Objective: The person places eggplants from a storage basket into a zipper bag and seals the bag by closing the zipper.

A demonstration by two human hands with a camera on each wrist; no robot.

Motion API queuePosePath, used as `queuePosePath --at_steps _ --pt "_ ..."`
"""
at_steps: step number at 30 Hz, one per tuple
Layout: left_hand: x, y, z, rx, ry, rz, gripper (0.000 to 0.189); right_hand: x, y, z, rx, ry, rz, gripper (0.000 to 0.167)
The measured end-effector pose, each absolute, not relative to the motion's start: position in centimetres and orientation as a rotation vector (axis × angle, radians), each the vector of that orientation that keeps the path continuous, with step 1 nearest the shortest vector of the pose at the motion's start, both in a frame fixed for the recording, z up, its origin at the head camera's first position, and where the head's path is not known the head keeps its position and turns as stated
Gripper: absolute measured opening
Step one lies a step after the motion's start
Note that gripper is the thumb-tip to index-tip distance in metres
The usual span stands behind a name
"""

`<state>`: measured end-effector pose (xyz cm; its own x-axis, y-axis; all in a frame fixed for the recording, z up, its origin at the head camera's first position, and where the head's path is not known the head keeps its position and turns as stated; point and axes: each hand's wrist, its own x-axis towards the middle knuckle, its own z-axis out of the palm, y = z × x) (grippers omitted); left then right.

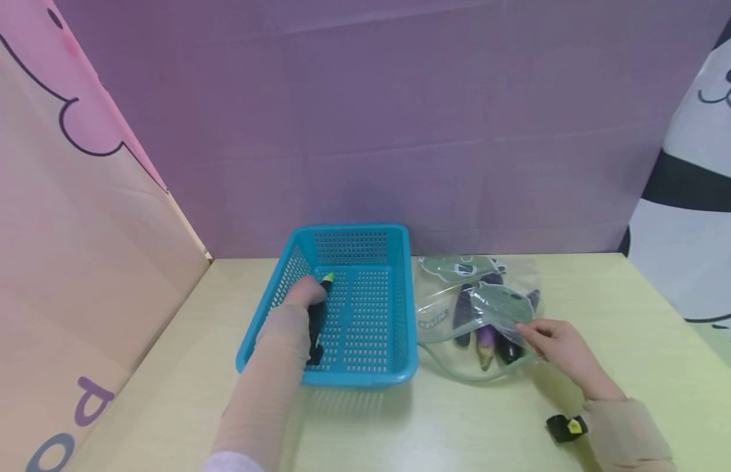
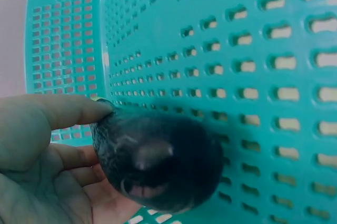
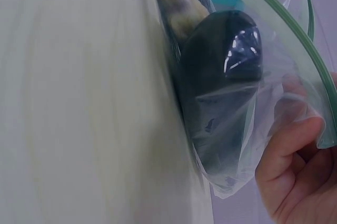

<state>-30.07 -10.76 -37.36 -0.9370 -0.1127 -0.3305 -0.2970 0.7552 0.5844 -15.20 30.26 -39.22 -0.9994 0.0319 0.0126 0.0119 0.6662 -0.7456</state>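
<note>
In the left wrist view, my left hand (image 2: 37, 166) grips a glossy dark eggplant (image 2: 158, 155), thumb on one side and fingers under it. The eggplant is inside the blue perforated basket (image 1: 403, 308), low over its floor. A green tip shows past the hand in the head view. My right hand (image 1: 556, 341) pinches the open edge of a clear zip bag (image 1: 436, 295) with green animal prints, lifting that edge. Several dark purple eggplants (image 3: 221, 56) lie in the bag; prints on the film partly hide them.
The basket stands on a pale wooden table (image 1: 459, 426), with the bag close against its right side. A purple cloth (image 1: 365, 131) hangs behind the table. Small black cameras (image 1: 566, 427) sit at both wrists.
</note>
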Motion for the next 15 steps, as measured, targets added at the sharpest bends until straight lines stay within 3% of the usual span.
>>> queuePosePath --at_steps 7,15 --pt "-30.4 -10.7 -37.2 -0.26 2.649 1.006 0.035 -15.1 30.3 -39.3 -0.027 -2.843 1.286 0.042" --pt "-31.4 -10.2 -37.4 -0.354 2.469 1.233 0.068 -15.3 30.3 -39.4 -0.034 -2.839 1.29 0.041"
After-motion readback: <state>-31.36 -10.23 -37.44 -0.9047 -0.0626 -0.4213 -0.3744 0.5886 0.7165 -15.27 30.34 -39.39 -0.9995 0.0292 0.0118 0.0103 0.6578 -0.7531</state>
